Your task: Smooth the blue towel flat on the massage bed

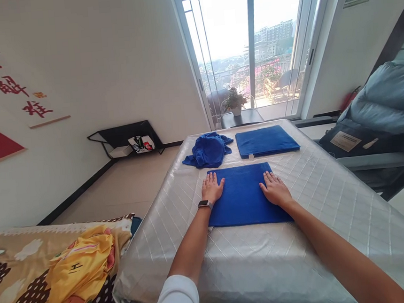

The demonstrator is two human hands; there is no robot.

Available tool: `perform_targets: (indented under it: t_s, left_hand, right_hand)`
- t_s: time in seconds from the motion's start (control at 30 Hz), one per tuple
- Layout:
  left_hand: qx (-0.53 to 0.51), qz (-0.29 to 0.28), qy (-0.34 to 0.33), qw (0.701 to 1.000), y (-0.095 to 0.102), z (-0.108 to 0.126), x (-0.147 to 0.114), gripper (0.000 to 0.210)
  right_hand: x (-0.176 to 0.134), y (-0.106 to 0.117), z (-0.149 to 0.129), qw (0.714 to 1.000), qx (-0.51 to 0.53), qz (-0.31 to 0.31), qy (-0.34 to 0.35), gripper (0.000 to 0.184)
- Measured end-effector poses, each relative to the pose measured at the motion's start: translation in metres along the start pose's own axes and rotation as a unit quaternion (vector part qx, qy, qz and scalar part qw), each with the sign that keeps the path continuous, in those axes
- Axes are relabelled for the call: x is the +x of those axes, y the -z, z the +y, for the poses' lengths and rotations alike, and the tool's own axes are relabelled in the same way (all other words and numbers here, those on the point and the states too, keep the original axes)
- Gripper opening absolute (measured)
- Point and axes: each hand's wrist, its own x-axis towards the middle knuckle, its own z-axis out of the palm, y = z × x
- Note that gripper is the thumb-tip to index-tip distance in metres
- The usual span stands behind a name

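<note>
Blue cloth [245, 199], lying flat toward the near edge of the desk [178, 205], with long sides running roughly along that edge. Near the desk's far-left corner, a bunched blue cloth [209, 150]; best left there, clear of the work. Just nearer, left hand [212, 187] laid flat over the blue cloth's left edge, with fingers only slightly apart, thumb out, nothing gripped. In hand, by the look of it: smoothing and squaring. To do this well, press with the whole palm and sweep outward from the middle, rather than tugging one side and skewing the shape. Farther right, right hand [276, 190] at the right edge, with fingers a little apart, likewise clamped on nothing. Match pressure on both sides, and keep the right forearm from dragging the near-right corner. Toward the desk's far edge, right of the middle, a folded blue cloth [268, 140], handy as a guide for straight edges.
</note>
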Motion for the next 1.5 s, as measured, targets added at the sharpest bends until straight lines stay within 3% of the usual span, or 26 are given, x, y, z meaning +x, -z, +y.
perform_targets:
  t_s: [0.07,0.13,0.3,0.37,0.43,0.53,0.77,0.87,1.07,1.33,1.5]
  left_hand:
    - [0.019,0.025,0.016,0.999,0.007,0.011,-0.002,0.074]
    - [0.017,0.055,-0.009,0.998,0.012,0.035,-0.006,0.072]
    - [-0.050,0.037,-0.254,0.965,0.002,0.133,-0.026,0.064]
    - [-0.056,0.015,-0.292,0.955,-0.008,0.161,-0.035,0.064]
    - [-0.054,-0.001,-0.282,0.958,-0.014,0.169,-0.041,0.066]
    - [-0.046,-0.008,-0.252,0.967,-0.014,0.145,-0.044,0.070]
    - [-0.012,-0.017,-0.141,0.990,0.002,0.024,-0.058,0.078]
    - [-0.002,-0.015,-0.108,0.994,0.005,-0.005,-0.069,0.080]
    - [0.002,-0.007,-0.101,0.995,0.005,-0.009,-0.075,0.083]
    - [-0.003,-0.005,-0.099,0.995,0.002,-0.009,-0.073,0.084]
    - [-0.003,-0.015,-0.096,0.995,0.005,-0.012,-0.076,0.084]
  right_hand:
    - [0.001,-0.001,0.000,1.000,-0.002,0.003,0.004,0.067]
    - [0.002,-0.002,0.000,1.000,-0.002,0.005,0.007,0.068]
    - [0.000,-0.004,0.003,1.000,-0.002,0.004,0.014,0.064]
    - [-0.001,-0.004,0.005,1.000,-0.004,0.005,0.028,0.062]
    - [-0.002,-0.004,0.006,0.999,-0.002,0.008,0.034,0.062]
    - [-0.001,-0.003,0.004,1.000,0.007,0.009,0.022,0.064]
    - [0.002,-0.004,0.002,1.000,0.010,0.004,0.008,0.067]
    - [0.002,-0.002,0.000,1.000,0.006,0.009,0.005,0.066]
    - [-0.013,0.014,-0.008,0.995,-0.025,0.088,0.030,0.059]
    - [-0.066,0.006,-0.008,1.000,0.003,0.002,0.026,0.068]
    - [-0.074,0.004,-0.006,1.000,0.008,-0.017,0.014,0.070]
